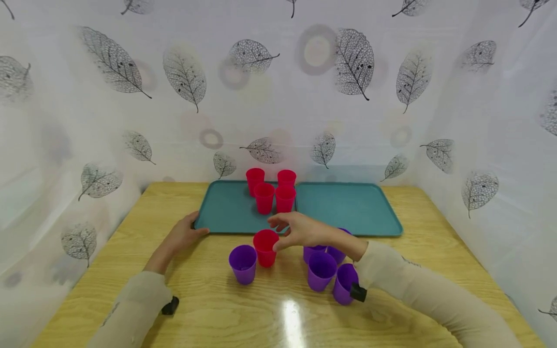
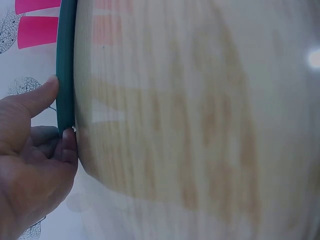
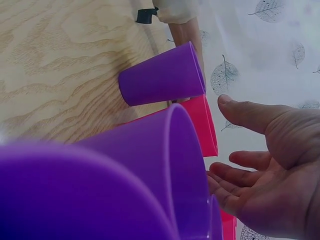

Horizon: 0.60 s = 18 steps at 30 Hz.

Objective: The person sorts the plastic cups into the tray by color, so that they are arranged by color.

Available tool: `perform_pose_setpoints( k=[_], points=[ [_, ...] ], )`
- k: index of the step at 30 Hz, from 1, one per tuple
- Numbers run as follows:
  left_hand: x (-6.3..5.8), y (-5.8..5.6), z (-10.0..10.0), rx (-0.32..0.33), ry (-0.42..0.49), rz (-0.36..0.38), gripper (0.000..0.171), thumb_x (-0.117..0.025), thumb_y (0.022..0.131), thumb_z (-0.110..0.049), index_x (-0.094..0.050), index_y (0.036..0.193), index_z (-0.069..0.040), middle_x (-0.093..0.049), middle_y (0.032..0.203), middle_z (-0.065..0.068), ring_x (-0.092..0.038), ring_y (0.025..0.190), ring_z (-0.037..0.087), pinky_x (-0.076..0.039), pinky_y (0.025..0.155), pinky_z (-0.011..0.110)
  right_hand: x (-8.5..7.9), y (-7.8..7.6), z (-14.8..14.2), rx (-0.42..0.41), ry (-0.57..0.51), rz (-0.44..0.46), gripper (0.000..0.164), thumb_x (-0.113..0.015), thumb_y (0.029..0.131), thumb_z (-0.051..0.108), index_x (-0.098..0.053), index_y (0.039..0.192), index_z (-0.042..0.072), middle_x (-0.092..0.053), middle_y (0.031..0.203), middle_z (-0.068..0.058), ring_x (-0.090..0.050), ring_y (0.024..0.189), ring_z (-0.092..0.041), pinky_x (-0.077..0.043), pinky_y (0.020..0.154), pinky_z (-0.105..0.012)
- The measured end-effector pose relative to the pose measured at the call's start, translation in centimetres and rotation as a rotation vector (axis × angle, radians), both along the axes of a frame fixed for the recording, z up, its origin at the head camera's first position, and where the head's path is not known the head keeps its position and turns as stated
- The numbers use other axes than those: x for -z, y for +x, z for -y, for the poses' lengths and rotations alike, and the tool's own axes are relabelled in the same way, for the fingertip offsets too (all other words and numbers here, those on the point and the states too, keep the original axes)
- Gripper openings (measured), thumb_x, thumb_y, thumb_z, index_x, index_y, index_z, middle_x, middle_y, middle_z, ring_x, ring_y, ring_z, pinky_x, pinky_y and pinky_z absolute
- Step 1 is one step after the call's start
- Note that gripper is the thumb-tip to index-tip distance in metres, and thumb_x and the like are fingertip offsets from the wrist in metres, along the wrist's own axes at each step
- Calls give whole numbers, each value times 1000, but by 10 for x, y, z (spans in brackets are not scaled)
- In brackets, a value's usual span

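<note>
My left hand (image 1: 183, 236) grips the near left corner of the left teal tray (image 1: 228, 210). The left wrist view shows its thumb and curled fingers at the tray's rim (image 2: 65, 65). Above and beside an upright red cup (image 1: 265, 253) is my right hand (image 1: 302, 230), fingers loosely bent and holding nothing. In the right wrist view a gap shows between the right thumb and that red cup (image 3: 204, 127). Left of the red cup stands a purple cup (image 1: 244, 270). Several red cups (image 1: 264, 199) stand upright at the right side of the left tray.
A second teal tray (image 1: 348, 208) lies to the right, edge to edge with the first. Several purple cups (image 1: 321, 274) stand on the wooden table (image 1: 226, 314) below my right forearm, which partly hides some. A leaf-print curtain (image 1: 278, 106) surrounds the table's back and sides.
</note>
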State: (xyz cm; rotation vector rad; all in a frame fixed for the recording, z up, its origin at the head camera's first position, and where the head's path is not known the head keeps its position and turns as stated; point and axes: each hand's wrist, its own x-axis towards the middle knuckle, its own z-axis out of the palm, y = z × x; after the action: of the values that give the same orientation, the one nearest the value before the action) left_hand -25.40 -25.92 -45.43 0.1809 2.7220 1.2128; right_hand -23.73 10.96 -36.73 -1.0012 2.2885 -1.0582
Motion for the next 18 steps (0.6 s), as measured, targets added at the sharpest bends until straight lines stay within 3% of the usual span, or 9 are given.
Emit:
perform_pose_setpoints(
  k=[13, 18],
  points=[
    [1, 0, 0, 7, 0, 6, 80, -64, 104, -19, -15, 154, 20, -16, 159, 42, -15, 149, 56, -17, 122, 64, -2, -2, 2, -40, 48, -38, 66, -82, 89, 15, -52, 142, -10, -60, 139, -22, -63, 120, -31, -56, 100, -41],
    [0, 0, 0, 8, 0, 6, 80, -64, 104, -19, -15, 154, 21, -16, 159, 43, -15, 148, 57, -19, 121, 64, -5, -5, 4, -59, 72, -64, 68, -82, 89, 17, -51, 143, -12, -63, 133, -21, -64, 118, -30, -56, 97, -33]
  ],
)
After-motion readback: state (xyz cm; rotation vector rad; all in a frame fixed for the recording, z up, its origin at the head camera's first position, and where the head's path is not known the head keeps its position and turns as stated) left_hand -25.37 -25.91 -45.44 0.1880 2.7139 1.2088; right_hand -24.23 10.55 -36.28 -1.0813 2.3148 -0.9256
